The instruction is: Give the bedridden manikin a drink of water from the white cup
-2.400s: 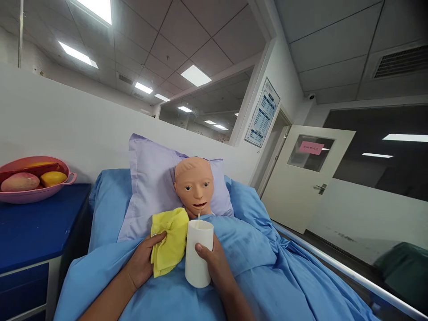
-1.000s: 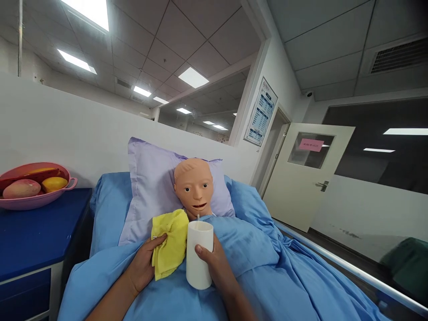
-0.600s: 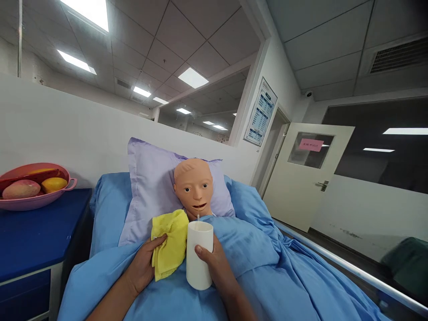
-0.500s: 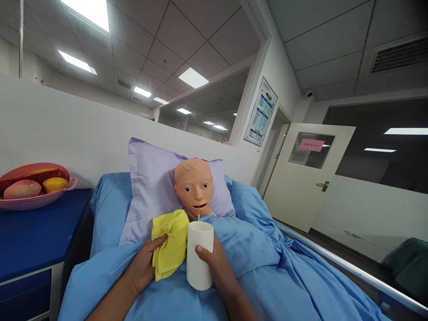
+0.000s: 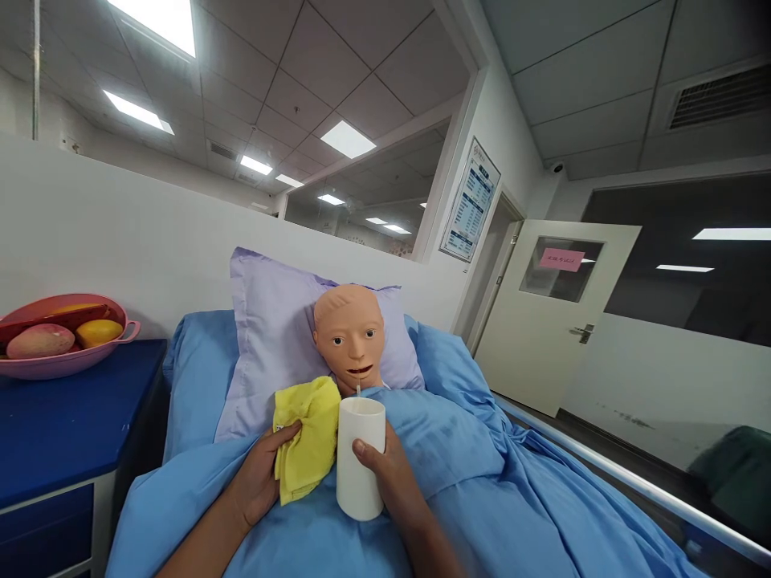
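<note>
A training manikin (image 5: 349, 333) lies in bed, its head on a lilac pillow (image 5: 271, 337) and a blue blanket (image 5: 458, 482) over its body. My right hand (image 5: 389, 474) is wrapped around a white cup (image 5: 359, 466) held just below the manikin's chin. A thin straw (image 5: 357, 388) rises from the cup to its mouth. My left hand (image 5: 256, 478) grips a folded yellow cloth (image 5: 306, 437) beside the cup, against the manikin's shoulder.
A blue bedside cabinet (image 5: 60, 425) stands at the left with a pink bowl (image 5: 63, 361) of fruit on it. A metal bed rail (image 5: 632, 486) runs along the right side. A white door (image 5: 554, 313) stands ajar at the back right.
Almost nothing differs. Both hands keep the cup and the cloth in the same place under the manikin's chin; only the view has shifted slightly.
</note>
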Available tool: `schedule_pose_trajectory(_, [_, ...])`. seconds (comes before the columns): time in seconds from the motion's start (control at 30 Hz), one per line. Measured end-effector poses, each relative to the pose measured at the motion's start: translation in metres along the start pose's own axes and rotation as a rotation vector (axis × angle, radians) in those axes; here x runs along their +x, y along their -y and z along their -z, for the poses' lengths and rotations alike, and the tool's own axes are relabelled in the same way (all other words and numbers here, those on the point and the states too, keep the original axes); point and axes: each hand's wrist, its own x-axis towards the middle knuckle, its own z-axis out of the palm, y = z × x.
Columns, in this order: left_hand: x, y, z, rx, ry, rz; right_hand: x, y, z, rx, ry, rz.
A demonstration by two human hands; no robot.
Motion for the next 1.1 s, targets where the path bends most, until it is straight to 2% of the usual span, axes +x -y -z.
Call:
schedule_pose_trajectory(0.2, [-0.002,-0.001,0.000,-0.004,0.034,0.010,-0.001,0.001,0.000,-0.007,-0.020,-0.003])
schedule_pose_trajectory(0.57, [-0.011,-0.007,-0.015,-0.030,-0.033,0.034,0.002,-0.006,0.000,0.036,-0.225,-0.023])
schedule_pose_trajectory(0.8, [-0.008,-0.005,-0.011,-0.027,-0.026,0.021,0.002,-0.005,0.002,0.078,-0.295,-0.042])
schedule_pose_trajectory(1.1, [-0.005,-0.004,-0.008,-0.035,-0.024,0.017,0.000,0.001,-0.002,0.003,-0.244,-0.062])
